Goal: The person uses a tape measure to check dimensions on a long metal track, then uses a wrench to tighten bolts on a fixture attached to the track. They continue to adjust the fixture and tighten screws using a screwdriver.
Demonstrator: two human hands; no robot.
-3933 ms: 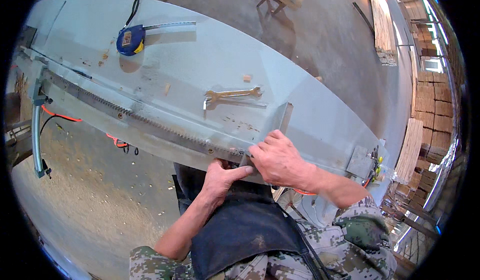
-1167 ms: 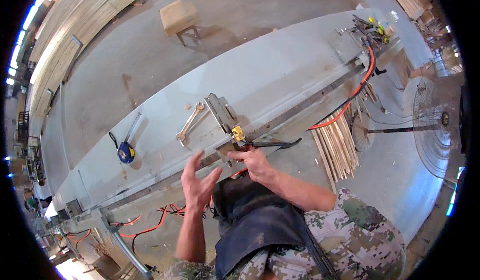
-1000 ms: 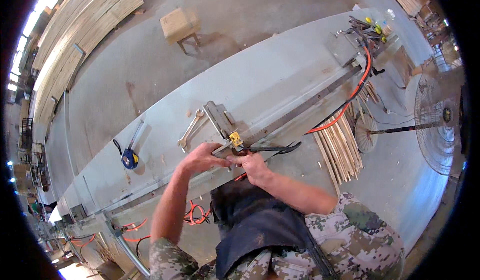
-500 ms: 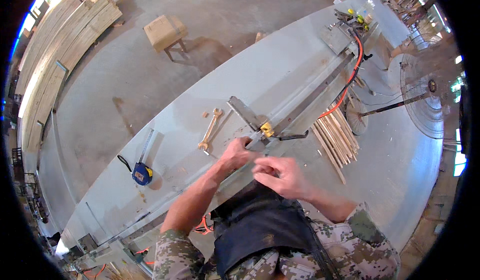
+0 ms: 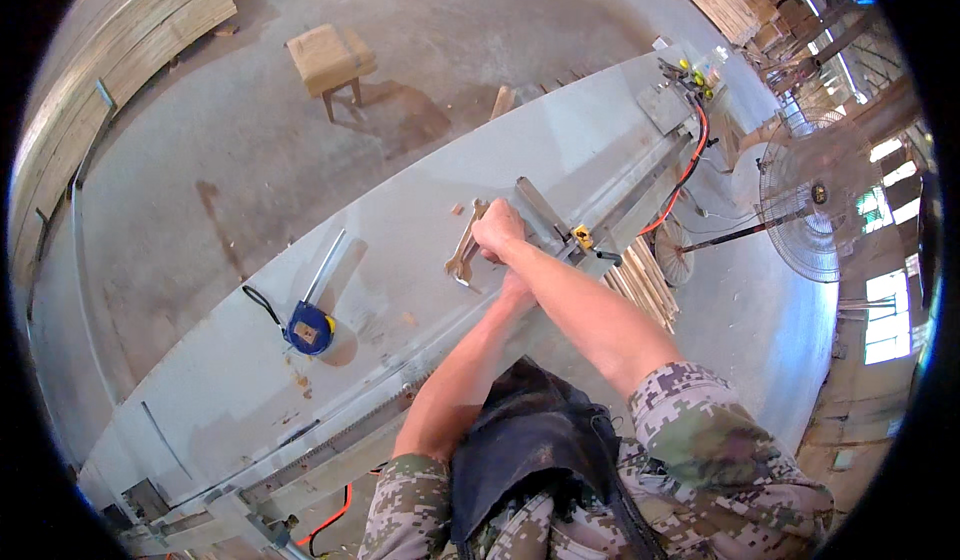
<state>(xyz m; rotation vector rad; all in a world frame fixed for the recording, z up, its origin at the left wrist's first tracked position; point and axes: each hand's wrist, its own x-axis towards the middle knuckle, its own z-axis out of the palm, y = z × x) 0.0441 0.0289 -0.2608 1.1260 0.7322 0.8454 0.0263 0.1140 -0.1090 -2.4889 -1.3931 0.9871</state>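
reaching across the grey worktop point(image 5: 420, 210), the right hand point(image 5: 497, 230) closes on the spanner point(image 5: 462, 255); left hand point(image 5: 515, 285) hidden beneath, grip unclear; tightening seemingly unstarted.

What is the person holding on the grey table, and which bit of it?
The right hand is closed over one end of the wrench lying on the table. The left hand is hidden under the right forearm, so its hold cannot be told.

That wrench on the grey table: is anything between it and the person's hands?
Nothing visible does. The right hand already rests on the wrench, close beside the metal stop block. The left hand is mostly hidden under the right forearm, so whether it touches the wrench cannot be told.
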